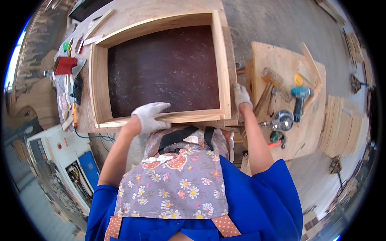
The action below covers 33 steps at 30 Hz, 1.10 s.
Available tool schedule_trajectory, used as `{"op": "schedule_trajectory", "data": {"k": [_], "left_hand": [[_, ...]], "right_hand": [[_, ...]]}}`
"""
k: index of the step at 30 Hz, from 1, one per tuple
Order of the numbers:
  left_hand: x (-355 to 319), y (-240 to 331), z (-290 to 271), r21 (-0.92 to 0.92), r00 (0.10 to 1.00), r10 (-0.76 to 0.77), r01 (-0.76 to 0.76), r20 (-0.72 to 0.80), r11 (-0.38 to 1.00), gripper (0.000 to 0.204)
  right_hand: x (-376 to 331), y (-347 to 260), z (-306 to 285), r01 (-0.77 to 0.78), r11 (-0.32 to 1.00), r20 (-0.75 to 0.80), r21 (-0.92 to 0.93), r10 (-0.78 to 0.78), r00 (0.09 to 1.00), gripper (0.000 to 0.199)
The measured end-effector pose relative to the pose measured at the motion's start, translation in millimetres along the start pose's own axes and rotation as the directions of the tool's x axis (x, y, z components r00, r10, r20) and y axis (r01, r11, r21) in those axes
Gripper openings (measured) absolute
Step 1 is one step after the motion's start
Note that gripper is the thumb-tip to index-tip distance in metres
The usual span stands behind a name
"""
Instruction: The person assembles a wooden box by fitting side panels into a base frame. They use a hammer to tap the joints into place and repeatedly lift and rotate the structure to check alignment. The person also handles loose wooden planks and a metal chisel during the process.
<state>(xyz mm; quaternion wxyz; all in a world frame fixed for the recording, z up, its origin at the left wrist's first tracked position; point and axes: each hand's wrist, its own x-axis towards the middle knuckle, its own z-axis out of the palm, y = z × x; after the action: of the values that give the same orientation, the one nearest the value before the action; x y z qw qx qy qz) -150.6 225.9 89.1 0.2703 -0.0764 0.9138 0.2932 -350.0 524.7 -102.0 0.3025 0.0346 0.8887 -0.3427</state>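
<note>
Pale, unfinished wood is being handled here: a shallow rectangular wooden frame with a dark brown panel bottom [161,68] is lying flat on a plywood workbench [132,12], its near rail drawn up against the person's body. The left hand in a white work glove [149,116] is being laid over that near rail, fingers curled loosely across the top edge rather than clenched, seemingly so that the frame is being pressed down and kept from sliding. The right hand in a white work glove [242,96] is being held against the outer right corner, fingers flat and open on the side wall, as if the frame is being steadied or squared from that side. One frame and two gloved hands are being counted.

To the right, a low plywood side table [281,60] is being used as a tool rest, within easy reach: one teal cordless drill [299,98], one wooden-handled mallet [268,86] and one round metal power tool [283,119] are lying on it. One small red box [64,65] is sitting on the bench's left edge among small clutter too blurred to count.
</note>
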Motion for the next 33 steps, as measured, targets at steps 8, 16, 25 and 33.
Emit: {"op": "schedule_trajectory", "data": {"k": [8, 16, 25, 33], "left_hand": [[32, 45, 44, 0.334, 0.994, -0.081, 0.054, 0.069, 0.941, 0.04], [32, 50, 50, 0.38, 0.995, -0.103, 0.097, -0.004, 0.92, 0.038], [33, 56, 51, 0.299, 0.997, -0.068, 0.077, -0.039, 0.951, 0.037], [33, 60, 49, 0.3, 0.998, -0.052, 0.062, -0.041, 0.952, 0.037]], "right_hand": [[-48, -12, 5, -0.143, 0.988, -0.005, -0.049, 0.143, 0.99, 0.064], [-45, -17, 0, -0.152, 0.987, 0.038, -0.051, 0.154, 0.987, 0.065], [-63, 39, -2, 0.237, 0.654, -0.292, 0.719, -0.025, 0.956, 0.034], [-126, 19, 14, 0.309, 0.778, -0.145, 0.547, -0.276, 0.95, 0.053]]}}
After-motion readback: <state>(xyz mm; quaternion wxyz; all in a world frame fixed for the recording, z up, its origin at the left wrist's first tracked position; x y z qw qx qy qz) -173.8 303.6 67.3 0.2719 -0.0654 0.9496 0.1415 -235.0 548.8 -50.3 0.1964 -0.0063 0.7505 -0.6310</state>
